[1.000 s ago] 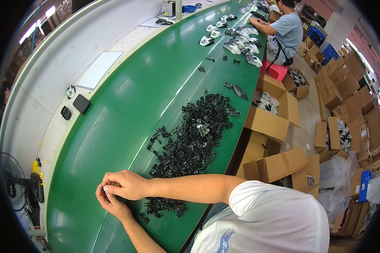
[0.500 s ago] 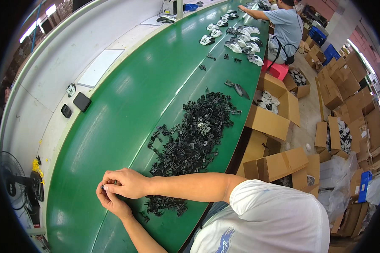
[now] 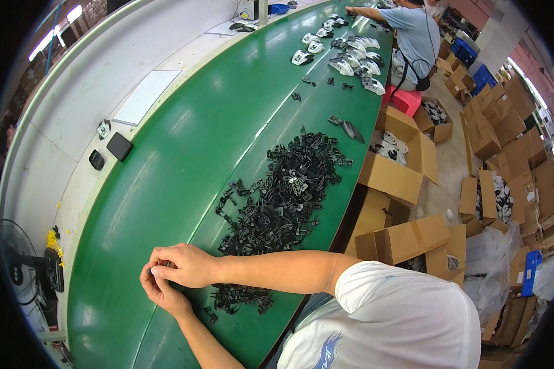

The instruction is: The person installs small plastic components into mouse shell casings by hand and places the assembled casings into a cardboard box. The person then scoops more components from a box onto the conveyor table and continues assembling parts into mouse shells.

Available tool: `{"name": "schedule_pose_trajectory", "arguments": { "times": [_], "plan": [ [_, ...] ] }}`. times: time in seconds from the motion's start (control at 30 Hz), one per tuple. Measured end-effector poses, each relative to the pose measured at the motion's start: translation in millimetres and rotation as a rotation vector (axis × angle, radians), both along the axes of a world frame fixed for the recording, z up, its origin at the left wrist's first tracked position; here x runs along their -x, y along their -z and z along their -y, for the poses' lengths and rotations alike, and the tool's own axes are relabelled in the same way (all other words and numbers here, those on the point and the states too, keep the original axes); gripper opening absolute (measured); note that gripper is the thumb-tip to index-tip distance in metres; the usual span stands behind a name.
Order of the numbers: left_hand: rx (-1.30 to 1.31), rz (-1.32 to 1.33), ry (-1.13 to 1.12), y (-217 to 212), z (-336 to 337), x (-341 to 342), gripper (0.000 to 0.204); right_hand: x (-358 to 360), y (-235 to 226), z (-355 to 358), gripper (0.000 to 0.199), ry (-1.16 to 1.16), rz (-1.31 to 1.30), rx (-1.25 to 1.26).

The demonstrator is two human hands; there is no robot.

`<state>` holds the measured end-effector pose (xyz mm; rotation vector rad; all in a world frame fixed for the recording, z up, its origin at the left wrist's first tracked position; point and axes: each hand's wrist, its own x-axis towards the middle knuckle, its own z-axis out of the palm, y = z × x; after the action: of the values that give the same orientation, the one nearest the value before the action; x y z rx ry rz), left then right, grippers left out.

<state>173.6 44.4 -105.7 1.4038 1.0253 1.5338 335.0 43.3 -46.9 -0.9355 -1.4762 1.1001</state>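
Observation:
My right hand (image 3: 189,265) and my left hand (image 3: 168,297) meet above the green belt, fingertips pinched together. Between them sticks out the tip of a small dark plastic part (image 3: 150,271); the fingers hide most of it. My right forearm passes over a long heap of small black plastic parts (image 3: 277,209), covering some of it. At the near end of this heap, loose black parts (image 3: 243,297) lie next to my left wrist.
White-and-black mouse shells (image 3: 354,56) stand farther along the green belt (image 3: 166,172), near a seated co-worker (image 3: 412,37). Open cardboard boxes (image 3: 400,166) crowd the floor to the right. A white board (image 3: 146,98), a black square case (image 3: 119,147) and a fan (image 3: 18,264) line the left side.
My hands stay almost in place, with only a slight shift of the fingers. The co-worker's body and arm have moved a little at the far end.

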Motion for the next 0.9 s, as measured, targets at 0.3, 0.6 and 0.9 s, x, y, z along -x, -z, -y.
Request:
{"name": "schedule_pose_trajectory", "arguments": {
  "times": [0.3, 0.6, 0.9],
  "plan": [
    [0.008, 0.044, 0.007, 0.3, 0.2, -1.7, 0.028, 1.0, 0.9, 0.0, 0.025, -0.012, -0.028, 0.001],
    [0.01, 0.028, 0.009, 2.4, -1.0, 0.8, 0.027, 1.5, 0.2, 1.1, 0.023, -0.009, -0.045, 0.002],
    [0.001, 0.027, 0.007, 4.8, -1.6, 2.0, 0.026, 1.3, 0.2, 0.6, 0.023, -0.01, -0.028, 0.008]
  ]
}}
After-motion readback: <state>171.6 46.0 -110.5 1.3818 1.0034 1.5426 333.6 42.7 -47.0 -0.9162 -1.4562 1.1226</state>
